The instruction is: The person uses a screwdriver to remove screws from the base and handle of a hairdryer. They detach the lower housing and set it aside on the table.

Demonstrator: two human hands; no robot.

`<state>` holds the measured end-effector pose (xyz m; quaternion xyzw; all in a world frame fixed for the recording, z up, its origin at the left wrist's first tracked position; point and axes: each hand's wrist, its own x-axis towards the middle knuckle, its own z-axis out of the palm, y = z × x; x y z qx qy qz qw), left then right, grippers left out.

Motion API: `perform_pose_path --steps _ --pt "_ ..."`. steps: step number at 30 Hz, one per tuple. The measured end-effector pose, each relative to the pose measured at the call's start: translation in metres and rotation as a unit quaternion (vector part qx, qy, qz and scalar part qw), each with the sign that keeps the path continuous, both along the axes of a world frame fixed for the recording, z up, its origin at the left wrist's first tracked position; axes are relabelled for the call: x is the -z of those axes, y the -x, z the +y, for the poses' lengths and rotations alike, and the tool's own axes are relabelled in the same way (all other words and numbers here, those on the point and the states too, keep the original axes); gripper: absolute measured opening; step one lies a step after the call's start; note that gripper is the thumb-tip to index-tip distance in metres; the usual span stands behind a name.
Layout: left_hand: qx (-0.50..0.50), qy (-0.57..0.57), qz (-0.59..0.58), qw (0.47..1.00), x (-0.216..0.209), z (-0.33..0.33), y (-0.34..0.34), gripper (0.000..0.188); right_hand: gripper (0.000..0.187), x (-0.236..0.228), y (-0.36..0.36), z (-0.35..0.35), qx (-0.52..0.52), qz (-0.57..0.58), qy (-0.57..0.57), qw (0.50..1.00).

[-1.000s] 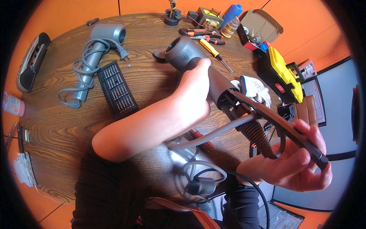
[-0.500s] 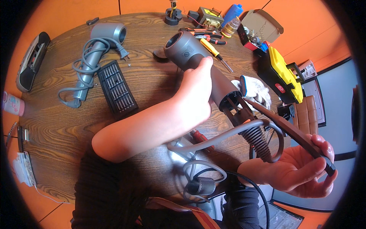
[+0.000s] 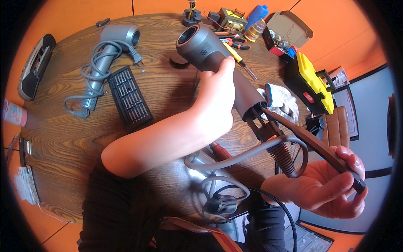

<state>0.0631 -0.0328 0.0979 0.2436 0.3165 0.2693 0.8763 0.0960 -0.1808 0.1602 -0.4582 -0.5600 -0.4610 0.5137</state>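
Observation:
My left hand is wrapped round the handle of a grey hair dryer, its round head pointing up and left. From the handle's open lower end stick dark inner parts, with a ribbed cord sleeve and a looping grey cord. Between thumb and fingers, my right hand grips a long dark flat pry tool. Its thin tip meets the rim of the handle's open end; whether it is inside I cannot tell. A perforated grey cylinder lies below, among the cord loops.
A second hair dryer with wound cord lies left, beside a bit set. A red screwdriver lies under the cord. Farther off are a yellow screwdriver, pliers, gloves and a yellow-lidded toolbox.
The hair dryer's head has shifted up and slightly left, in my left hand's grip. My right hand and the pry tool have moved a little left, with the tip still at the handle's end.

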Motion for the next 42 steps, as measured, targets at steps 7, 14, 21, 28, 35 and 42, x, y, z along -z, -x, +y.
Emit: perform_pose_path --steps 7,14,21,28,35,42 --pt "0.005 0.003 -0.004 1.0 -0.001 0.0 0.001 0.037 0.019 0.003 -0.002 0.003 -0.01 0.002 0.006 1.0" --pt "0.004 0.004 0.003 1.0 -0.001 0.001 0.0 0.037 0.019 -0.001 -0.003 0.005 -0.007 -0.008 -0.011 1.0" --pt "-0.014 0.0 -0.002 1.0 0.001 0.002 -0.002 0.038 0.03 0.003 -0.01 -0.004 0.045 0.02 -0.044 0.998" --pt "-0.064 -0.014 -0.003 0.998 0.002 0.018 -0.005 0.045 0.019 0.013 -0.091 0.003 -0.089 0.537 0.044 0.838" --pt "-0.07 -0.035 -0.015 0.997 0.005 0.026 -0.007 0.047 0.026 0.132 -0.12 0.011 -0.072 0.614 0.388 0.683" --pt "-0.073 -0.043 -0.016 0.996 0.008 0.03 -0.007 0.049 0.026 0.117 -0.073 0.028 0.111 0.308 0.297 0.897"
